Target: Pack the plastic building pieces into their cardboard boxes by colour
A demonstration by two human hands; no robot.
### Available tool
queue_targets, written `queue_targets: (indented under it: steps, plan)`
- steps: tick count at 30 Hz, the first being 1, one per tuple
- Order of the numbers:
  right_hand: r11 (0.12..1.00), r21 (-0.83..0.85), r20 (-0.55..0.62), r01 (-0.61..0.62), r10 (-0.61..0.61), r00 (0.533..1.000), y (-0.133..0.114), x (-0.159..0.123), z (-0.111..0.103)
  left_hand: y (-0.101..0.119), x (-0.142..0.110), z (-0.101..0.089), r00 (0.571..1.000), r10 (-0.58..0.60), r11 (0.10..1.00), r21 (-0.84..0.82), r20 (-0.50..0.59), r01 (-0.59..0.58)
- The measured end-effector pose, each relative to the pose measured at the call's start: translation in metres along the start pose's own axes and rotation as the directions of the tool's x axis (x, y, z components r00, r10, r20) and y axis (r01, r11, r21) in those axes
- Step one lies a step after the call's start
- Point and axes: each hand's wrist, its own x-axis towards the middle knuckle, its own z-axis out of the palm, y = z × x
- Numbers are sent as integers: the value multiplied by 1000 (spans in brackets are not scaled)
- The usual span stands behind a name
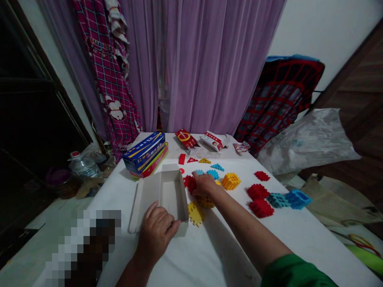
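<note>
left grip spread over the near corner of a white cardboard tray, fingers draped across the rim. right grip curled down onto red interlocking plastic blocks, any pinch impossible to tell. small blue pieces just beside it, a yellow block cube nearby, all on a white tabletop, a blue carton just behind the tray.

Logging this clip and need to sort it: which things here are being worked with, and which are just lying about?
Worked with: left hand holding a white cardboard tray; right hand on red plastic interlocking blocks; yellow blocks; blue blocks.
Lying about: blue carton, plastic water bottle, white plastic bag, purple curtain.
</note>
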Motion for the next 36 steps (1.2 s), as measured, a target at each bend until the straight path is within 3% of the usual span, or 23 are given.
queue_targets:
  steps: [14, 28, 36]
  plan:
    - [1000, 23, 41, -9, 8, 999, 1, -3, -10, -2, 0, 2, 1000, 19, 1000, -11, -21, -19]
    - [996, 83, 8, 17, -18, 1000, 18, -1, 0, -1, 1, -1, 1000, 16, 1000, 9, 8, -16]
    - [998, 58, 30, 14, -15, 999, 12, 2, 0, 0, 0, -2, 1000, 1, 1000, 8, 21, -1]
